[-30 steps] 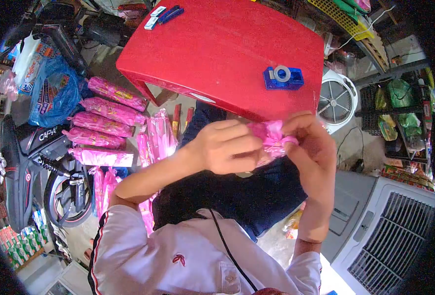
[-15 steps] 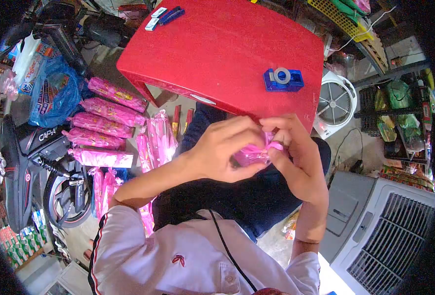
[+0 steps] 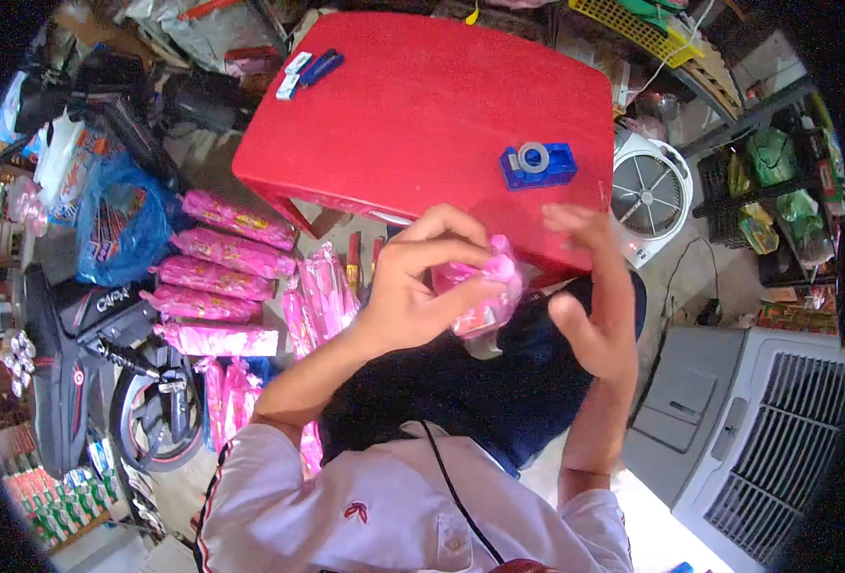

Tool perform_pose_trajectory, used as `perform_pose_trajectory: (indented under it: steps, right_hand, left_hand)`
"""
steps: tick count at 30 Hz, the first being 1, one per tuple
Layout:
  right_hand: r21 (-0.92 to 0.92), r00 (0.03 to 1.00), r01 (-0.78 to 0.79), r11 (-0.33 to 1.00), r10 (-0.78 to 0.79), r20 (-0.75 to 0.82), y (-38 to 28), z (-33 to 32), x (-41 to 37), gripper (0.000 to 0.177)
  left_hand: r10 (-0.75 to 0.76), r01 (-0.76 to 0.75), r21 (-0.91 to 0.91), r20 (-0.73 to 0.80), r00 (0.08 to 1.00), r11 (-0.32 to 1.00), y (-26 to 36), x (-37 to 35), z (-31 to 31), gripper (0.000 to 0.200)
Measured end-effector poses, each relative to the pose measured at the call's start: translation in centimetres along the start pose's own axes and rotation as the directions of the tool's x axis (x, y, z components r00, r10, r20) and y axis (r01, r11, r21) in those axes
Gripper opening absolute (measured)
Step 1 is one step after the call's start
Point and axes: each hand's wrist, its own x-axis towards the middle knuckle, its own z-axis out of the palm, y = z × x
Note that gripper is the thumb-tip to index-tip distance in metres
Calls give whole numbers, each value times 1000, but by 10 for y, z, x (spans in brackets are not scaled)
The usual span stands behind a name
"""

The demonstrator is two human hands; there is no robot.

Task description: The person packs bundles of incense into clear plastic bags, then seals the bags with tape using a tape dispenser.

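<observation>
- Far left, a blue plastic bag [image 3: 121,224] slumps on the floor beside a parked motorbike [image 3: 59,363].
- Next over, a row of wrapped pink rolls [image 3: 222,272] lies stacked side by side on the floor.
- My left hand [image 3: 413,286] is clamped round a small pink packet [image 3: 484,286], fingers curled over its top, thumb underneath.
- I hold the packet in front of my chest, just below the near edge of the red table [image 3: 422,105].
- A blue tape dispenser [image 3: 537,164] sits on the table, above the packet.
- My right hand [image 3: 594,306] is open and empty, fingers spread and blurred, just beside the packet and not touching it.
- Right again, a white fan [image 3: 650,196], then a grey air cooler [image 3: 757,430].
</observation>
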Motion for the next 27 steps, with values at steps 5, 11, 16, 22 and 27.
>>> perform_pose_trajectory:
  steps: [5, 11, 16, 22, 27]
  right_hand:
    - [211, 974, -204, 956, 177, 139, 29, 41, -29, 131]
    - [605, 967, -194, 773, 253, -13, 37, 91, -44, 135]
    - [655, 957, -255, 711, 283, 65, 32, 99, -63, 108]
    - [818, 941, -274, 507, 319, 117, 33, 106, -90, 101]
    - [883, 941, -215, 418, 331, 72, 42, 111, -102, 90]
  left_hand:
    - [70, -70, -176, -2, 998, 982, 22, 15, -8, 17]
    - [30, -54, -341, -76, 997, 938, 40, 40, -8, 31]
    - [-231, 189, -365, -76, 970, 912, 45, 56, 2, 31]
    - [-302, 296, -503, 71, 951, 812, 25, 52, 0, 79]
    - [-390, 447, -237, 252, 886, 863, -16, -26, 1, 104]
